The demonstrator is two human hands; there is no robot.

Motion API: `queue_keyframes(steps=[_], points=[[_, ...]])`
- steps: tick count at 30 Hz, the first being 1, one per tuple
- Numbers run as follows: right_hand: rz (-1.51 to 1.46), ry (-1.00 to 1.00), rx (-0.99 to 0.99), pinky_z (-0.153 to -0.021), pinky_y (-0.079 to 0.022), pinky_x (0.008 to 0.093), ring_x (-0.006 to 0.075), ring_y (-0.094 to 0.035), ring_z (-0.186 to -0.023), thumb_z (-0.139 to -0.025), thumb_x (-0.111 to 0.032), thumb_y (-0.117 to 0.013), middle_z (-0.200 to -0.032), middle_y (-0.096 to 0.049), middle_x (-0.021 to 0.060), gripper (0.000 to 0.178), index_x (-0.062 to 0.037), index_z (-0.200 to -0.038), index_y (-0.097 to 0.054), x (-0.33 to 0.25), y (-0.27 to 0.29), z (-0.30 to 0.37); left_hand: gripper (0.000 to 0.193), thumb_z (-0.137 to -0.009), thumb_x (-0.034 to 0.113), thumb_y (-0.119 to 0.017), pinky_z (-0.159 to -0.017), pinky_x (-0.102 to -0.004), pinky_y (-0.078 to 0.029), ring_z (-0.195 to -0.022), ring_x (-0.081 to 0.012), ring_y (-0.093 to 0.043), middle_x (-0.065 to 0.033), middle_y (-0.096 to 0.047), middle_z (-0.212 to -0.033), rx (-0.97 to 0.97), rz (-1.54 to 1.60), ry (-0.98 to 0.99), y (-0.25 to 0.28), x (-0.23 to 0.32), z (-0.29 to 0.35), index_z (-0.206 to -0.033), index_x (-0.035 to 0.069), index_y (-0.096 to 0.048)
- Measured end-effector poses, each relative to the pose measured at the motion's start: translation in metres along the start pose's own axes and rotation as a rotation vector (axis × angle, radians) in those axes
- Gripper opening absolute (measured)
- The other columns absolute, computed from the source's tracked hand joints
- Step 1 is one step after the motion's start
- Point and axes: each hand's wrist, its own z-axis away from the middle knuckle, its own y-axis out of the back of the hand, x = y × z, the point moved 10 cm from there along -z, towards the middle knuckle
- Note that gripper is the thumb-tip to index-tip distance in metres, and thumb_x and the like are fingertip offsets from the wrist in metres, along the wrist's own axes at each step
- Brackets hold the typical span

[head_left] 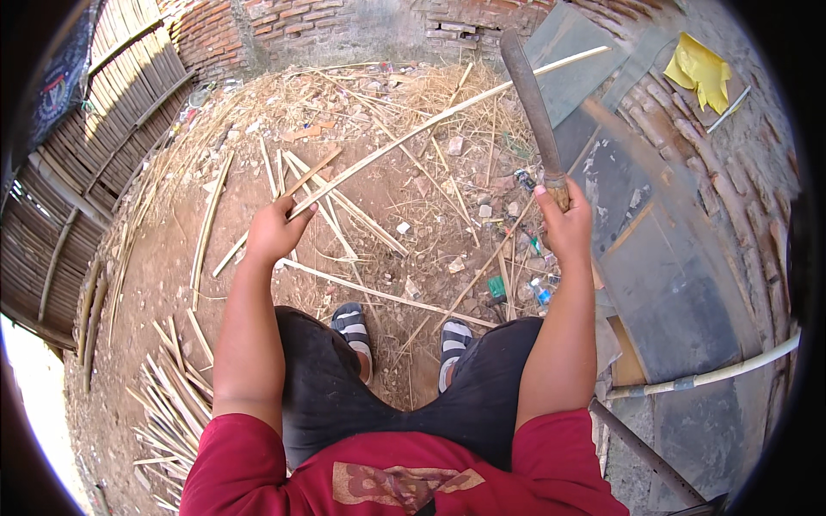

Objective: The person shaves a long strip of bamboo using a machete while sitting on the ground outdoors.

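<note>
My left hand [277, 230] is closed around a long pale bamboo strip [413, 136]. The strip slants from low beside that hand up to the far right, where its tip passes behind or close to the blade of a machete; I cannot tell if they touch. My right hand [564, 225] grips the wooden handle of the machete [529, 95], whose dark, slightly curved blade points up and away. Both arms reach forward over my knees, well apart from each other.
Loose bamboo strips [212, 219] lie on the dirt ahead, with a pile of split strips [172, 404] at the near left. Dark flat sheets [680, 284] and a pale pole [714, 371] are at right. Straw and rubble [430, 95] spread before a brick wall [301, 26].
</note>
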Motion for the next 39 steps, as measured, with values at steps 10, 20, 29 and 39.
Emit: queue_keyframes(steps=[10,20,29,39], points=[[-0.203,-0.207,-0.106,-0.048,-0.043,0.0260,0.0079,-0.053,-0.055,-0.090,-0.016,-0.075,-0.079,-0.062,0.0016,0.022,-0.0042,-0.104,-0.062,0.028,-0.034,0.008,0.048,-0.087,0.048,-0.075,-0.063,-0.0468,-0.048,-0.068,-0.0403,-0.064,-0.0205,-0.064,-0.068,0.060,-0.050,0.011,0.008,0.020,0.009,-0.079,0.001,-0.065],[-0.167,-0.109,-0.024,-0.048,-0.041,0.0262,0.0071,-0.051,-0.054,-0.089,-0.015,-0.074,-0.072,-0.058,-0.0008,0.022,-0.0050,-0.101,-0.058,0.032,-0.040,0.003,0.047,-0.087,0.048,-0.073,-0.068,-0.0485,-0.051,-0.074,-0.0417,-0.066,-0.0212,-0.067,-0.073,0.051,-0.102,0.052,0.008,0.013,0.007,-0.081,0.002,-0.066],[-0.102,-0.184,-0.214,-0.054,-0.043,0.0291,0.0081,-0.052,-0.058,-0.089,-0.015,-0.073,-0.077,-0.061,0.0002,0.026,-0.0040,-0.109,-0.062,0.039,-0.051,0.010,0.045,-0.086,0.047,-0.074,-0.070,-0.0503,-0.051,-0.076,-0.0425,-0.067,-0.0216,-0.068,-0.076,0.019,-0.106,-0.038,0.000,0.028,0.008,-0.081,0.003,-0.067],[-0.148,-0.267,-0.253,-0.050,-0.042,0.0286,0.0109,-0.053,-0.053,-0.086,-0.012,-0.074,-0.073,-0.058,0.0006,0.029,-0.0039,-0.110,-0.061,0.042,-0.059,0.010,0.044,-0.087,0.046,-0.074,-0.066,-0.0483,-0.050,-0.072,-0.0413,-0.066,-0.0208,-0.066,-0.071,-0.017,-0.067,-0.024,-0.002,0.011,0.006,-0.079,0.003,-0.066]])
